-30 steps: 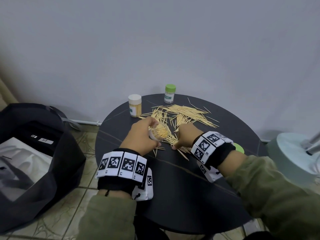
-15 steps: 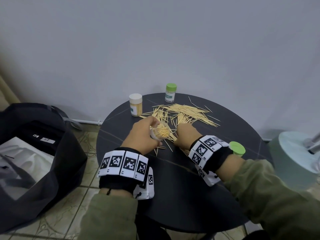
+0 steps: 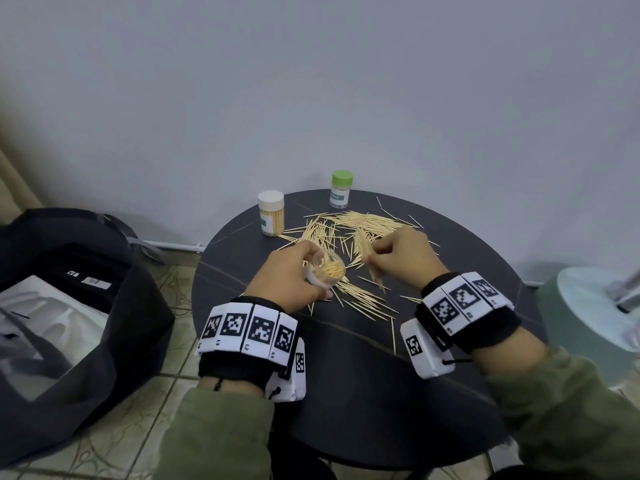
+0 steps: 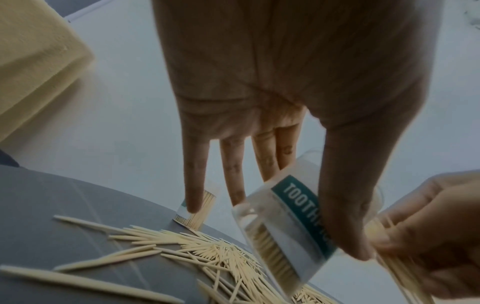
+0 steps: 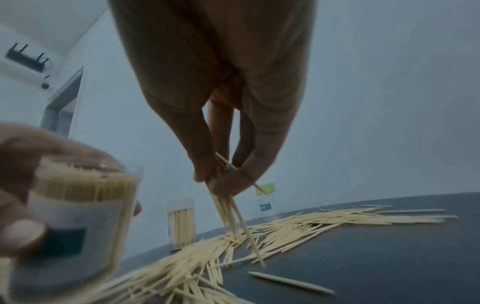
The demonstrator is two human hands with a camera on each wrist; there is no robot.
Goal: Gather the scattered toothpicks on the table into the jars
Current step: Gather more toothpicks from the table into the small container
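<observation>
My left hand (image 3: pixel 294 271) grips an open clear jar (image 3: pixel 327 271) tilted over the round dark table (image 3: pixel 346 393); the jar (image 4: pixel 288 222) (image 5: pixel 75 207) is almost full of toothpicks. My right hand (image 3: pixel 398 258) pinches a bundle of toothpicks (image 5: pixel 231 207) between thumb and fingers, tips down, just right of the jar. Scattered toothpicks (image 3: pixel 360 230) (image 5: pixel 298 226) (image 4: pixel 197 248) lie in a loose pile behind and below both hands. A white-lidded jar (image 3: pixel 271 213) full of toothpicks and a green-lidded jar (image 3: pixel 341 188) stand at the table's far edge.
A black bag (image 3: pixel 79 306) with white contents sits on the tiled floor at the left. A pale round base with a metal pole (image 3: pixel 595 306) stands at the right. A grey wall rises behind the table.
My right hand has lifted off the table with a bundle of toothpicks and moved right and back. The left hand still holds the jar. The loose green lid is now out of sight.
</observation>
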